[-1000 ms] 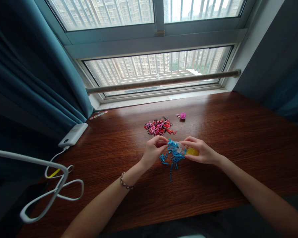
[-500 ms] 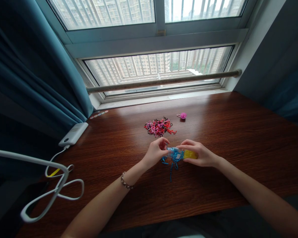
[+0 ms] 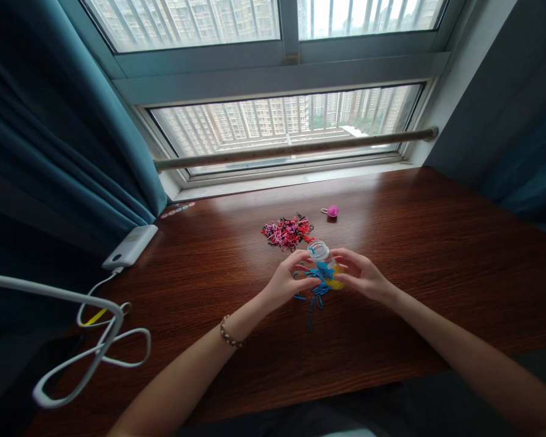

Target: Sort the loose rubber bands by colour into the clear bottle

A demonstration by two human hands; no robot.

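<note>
My right hand (image 3: 363, 274) is closed round a small clear plastic bottle (image 3: 319, 252), which stands tilted with its uncapped mouth up. Blue bands fill its middle, and something yellow shows at its lower end. On the bottle's left side, the thumb and fingertips of my left hand (image 3: 287, 280) press against it, partly hidden behind it. Below the bottle, loose blue bands (image 3: 317, 298) lie on the table. Just beyond my hands is a pile of pink, red and black bands (image 3: 287, 233).
A small pink round item with a loop (image 3: 332, 211) lies behind the pile on the brown wooden table (image 3: 414, 255). At the left, a white box-like device (image 3: 131, 246) has a cable attached, and a thick white tube (image 3: 95, 298) bends over the table edge. A window (image 3: 273, 121) stands behind.
The bottle has turned from lying sideways to mouth-up. My left hand has moved from its mouth to its side, and more loose blue bands show beneath it.
</note>
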